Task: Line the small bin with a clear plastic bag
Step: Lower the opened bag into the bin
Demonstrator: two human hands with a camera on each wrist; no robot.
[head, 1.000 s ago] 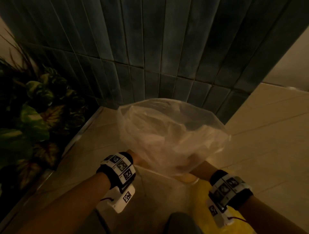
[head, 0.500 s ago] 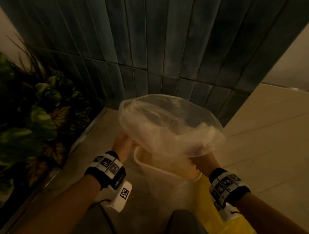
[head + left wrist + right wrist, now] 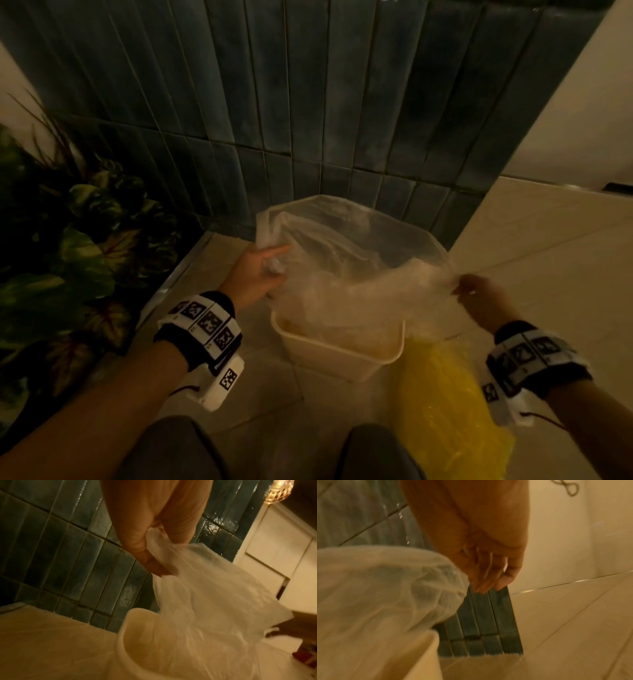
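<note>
A small cream bin (image 3: 337, 349) stands on the floor tiles before the dark tiled wall. Above it the clear plastic bag (image 3: 352, 253) is spread open, and its lower part sags into the bin. My left hand (image 3: 274, 265) grips the bag's left edge, with bunched film in the curled fingers. In the left wrist view that hand (image 3: 159, 561) holds the bag (image 3: 214, 601) over the bin rim (image 3: 123, 635). My right hand (image 3: 460, 289) pinches the bag's right edge, out past the bin's side. In the right wrist view, its fingers (image 3: 488, 580) point down beside the bag (image 3: 385, 588) and bin (image 3: 426, 655).
A leafy plant (image 3: 68, 257) fills the left side. The dark tiled wall (image 3: 308, 120) rises just behind the bin. A yellow plastic bag (image 3: 442, 411) lies on the floor at the bin's right. My knees (image 3: 171, 448) show at the bottom edge.
Both hands have moved apart and up along the bag's rim, stretching its mouth wider. The bin's near rim and wall now show below the bag.
</note>
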